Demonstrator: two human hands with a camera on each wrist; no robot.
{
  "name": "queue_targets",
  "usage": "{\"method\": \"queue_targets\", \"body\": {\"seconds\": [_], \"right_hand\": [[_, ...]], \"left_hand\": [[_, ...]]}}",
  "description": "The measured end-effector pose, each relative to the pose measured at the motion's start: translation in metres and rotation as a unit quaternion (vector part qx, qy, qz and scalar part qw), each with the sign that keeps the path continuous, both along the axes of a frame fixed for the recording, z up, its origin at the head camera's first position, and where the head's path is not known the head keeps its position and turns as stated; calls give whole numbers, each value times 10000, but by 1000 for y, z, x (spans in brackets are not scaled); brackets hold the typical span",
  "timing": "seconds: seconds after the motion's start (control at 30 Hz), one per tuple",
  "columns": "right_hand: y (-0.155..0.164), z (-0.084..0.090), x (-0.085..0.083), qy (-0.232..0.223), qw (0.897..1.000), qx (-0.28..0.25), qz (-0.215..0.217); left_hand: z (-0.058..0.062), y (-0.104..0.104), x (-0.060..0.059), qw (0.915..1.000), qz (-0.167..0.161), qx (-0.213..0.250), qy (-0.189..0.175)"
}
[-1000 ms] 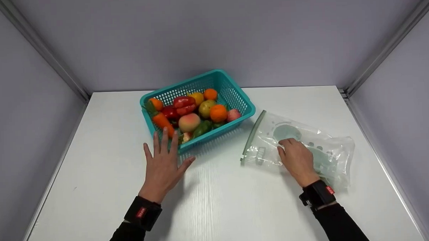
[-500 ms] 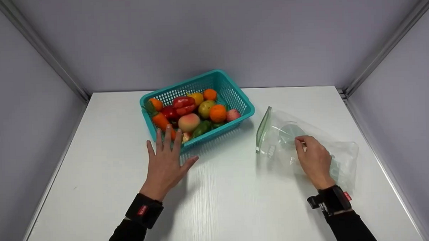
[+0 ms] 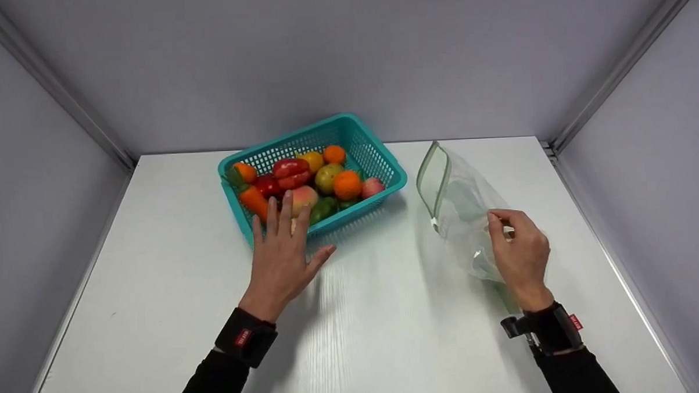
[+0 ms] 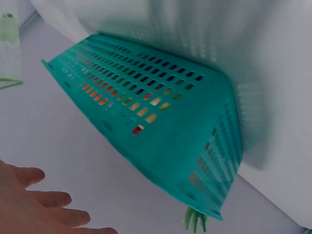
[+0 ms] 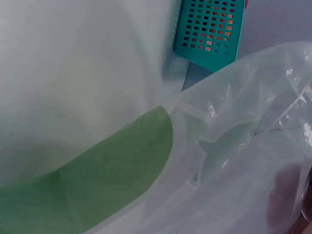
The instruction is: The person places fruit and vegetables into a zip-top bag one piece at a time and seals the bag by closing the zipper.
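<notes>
My right hand (image 3: 521,254) pinches a clear plastic zip bag (image 3: 467,227) between thumb and fingers, the bag hanging in folds beneath it. Its green-edged mouth (image 3: 434,179) gapes toward the back left. Seen from the right wrist, the bag's film shows a large green patch (image 5: 122,161), and blurred fingers (image 5: 285,195) appear behind the plastic. With fingers spread, my left hand (image 3: 281,263) hovers at the front of a teal basket (image 3: 356,212), its fingertips overlapping the rim. Inside the basket lie a carrot (image 3: 252,201), a peach (image 3: 304,199), red peppers (image 3: 290,166) and oranges (image 3: 347,185).
More produce in the basket includes a green pepper (image 3: 324,210) and a pink fruit (image 3: 372,187). Everything stands on a white table (image 3: 154,273). Grey panels enclose it at the back (image 3: 345,63) and on both sides.
My right hand has taken hold of the bag and raised it, and the bag's flat mouth has spread apart. The left hand has shifted slightly right in view, still spread.
</notes>
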State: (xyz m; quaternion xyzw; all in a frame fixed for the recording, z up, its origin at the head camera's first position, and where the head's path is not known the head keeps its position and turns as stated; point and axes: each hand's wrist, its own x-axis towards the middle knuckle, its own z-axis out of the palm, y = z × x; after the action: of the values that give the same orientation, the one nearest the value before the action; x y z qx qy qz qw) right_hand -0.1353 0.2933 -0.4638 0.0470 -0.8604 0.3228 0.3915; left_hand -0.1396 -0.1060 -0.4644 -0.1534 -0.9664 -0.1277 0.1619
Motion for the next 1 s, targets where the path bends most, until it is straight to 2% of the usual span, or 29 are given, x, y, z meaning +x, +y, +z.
{"method": "queue_targets", "body": {"seconds": [0.23, 0.43, 0.53, 0.63, 0.7, 0.83, 0.9, 1.0], "right_hand": [[-16, 10, 1, 444, 9987, 20, 247], [-28, 11, -2, 641, 9971, 202, 359], [-32, 12, -3, 816, 9952, 383, 384], [-34, 11, -4, 976, 9928, 568, 394], [-36, 10, -4, 1035, 9915, 683, 399], [-40, 7, -3, 1127, 9892, 822, 450], [-42, 6, -3, 1171, 9882, 878, 456], [-45, 6, -4, 1235, 9870, 917, 469]], "left_hand": [[15, 22, -6, 9991, -104, -332, 261], [29, 42, -13, 9985, -361, -251, 316], [35, 51, -16, 9987, -479, -14, 199], [38, 59, -19, 9955, -652, 641, -259], [40, 65, -21, 9867, -753, 1252, -713], [42, 75, -24, 9535, -857, 2363, -1663], [43, 78, -25, 9367, -867, 2744, -1996], [45, 83, -26, 9182, -842, 3102, -2315]]}}
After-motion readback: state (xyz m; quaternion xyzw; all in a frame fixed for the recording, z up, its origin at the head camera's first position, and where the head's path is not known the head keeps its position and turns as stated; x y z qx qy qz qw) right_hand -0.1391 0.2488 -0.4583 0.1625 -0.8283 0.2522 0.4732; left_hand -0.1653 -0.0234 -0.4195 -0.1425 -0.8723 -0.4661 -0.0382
